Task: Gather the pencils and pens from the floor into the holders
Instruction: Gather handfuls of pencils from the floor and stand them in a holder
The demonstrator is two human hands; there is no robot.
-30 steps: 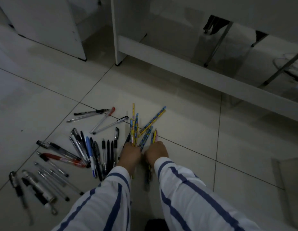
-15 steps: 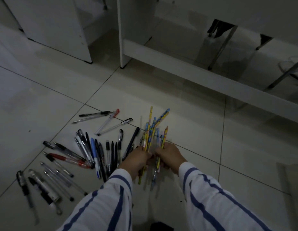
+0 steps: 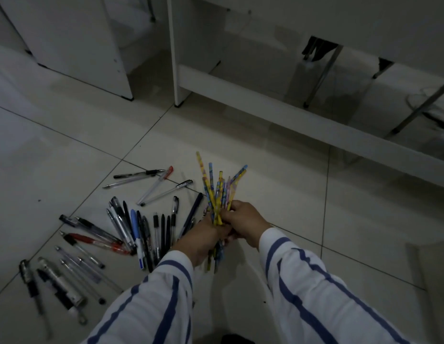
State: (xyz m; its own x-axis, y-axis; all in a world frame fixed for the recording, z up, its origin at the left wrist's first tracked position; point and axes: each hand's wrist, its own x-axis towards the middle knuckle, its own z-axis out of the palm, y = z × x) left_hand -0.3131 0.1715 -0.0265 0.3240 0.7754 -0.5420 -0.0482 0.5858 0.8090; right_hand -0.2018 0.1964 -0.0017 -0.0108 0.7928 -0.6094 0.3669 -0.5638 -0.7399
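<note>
A bundle of yellow and blue patterned pencils (image 3: 217, 192) fans upward above the tiled floor, gripped from both sides. My left hand (image 3: 202, 240) closes around the lower part of the bundle and my right hand (image 3: 244, 220) closes on it from the right. Several pens (image 3: 141, 227), black, blue, red and clear, lie spread on the floor to the left of my hands. A few more pens (image 3: 153, 182) lie farther back. No holder is in view.
White furniture panels (image 3: 181, 70) and a low white rail (image 3: 315, 127) stand at the back, with metal chair legs (image 3: 320, 75) behind. A pale flat edge (image 3: 434, 264) shows at the right. Bare floor tiles (image 3: 54, 157) extend to the left.
Both hands have drawn the scattered pencils together and lifted them off the floor as one bundle. The pens on the left have not moved.
</note>
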